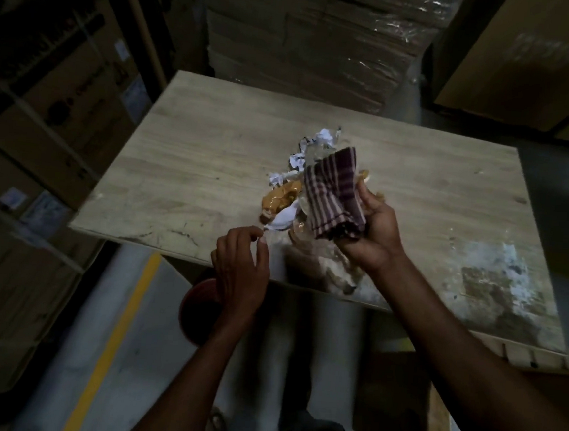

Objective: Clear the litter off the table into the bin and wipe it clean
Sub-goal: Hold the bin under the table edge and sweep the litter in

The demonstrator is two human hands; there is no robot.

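1. The right grip [371, 229] holds a bunched cloth [330, 191] just above the litter [281, 198], which lies mid-table [196, 145].
2. The left grip [242, 263] hangs loosely curled and empty at the near edge, over the red bin [192, 307] below.
3. Best done, I judge, as one slow, low sweep toward that edge, with the left grip cupped to steer the pile in; light scraps scatter easily.
4. The cloth is soft, woven and striped purple and white.
5. The litter is crumpled white paper [322, 138], a glossy creased brown wrapper [279, 197] and thin clear film.
6. The table is smooth pale wood-grain; whitish smears [497, 278] look likely to need firm rubbing.
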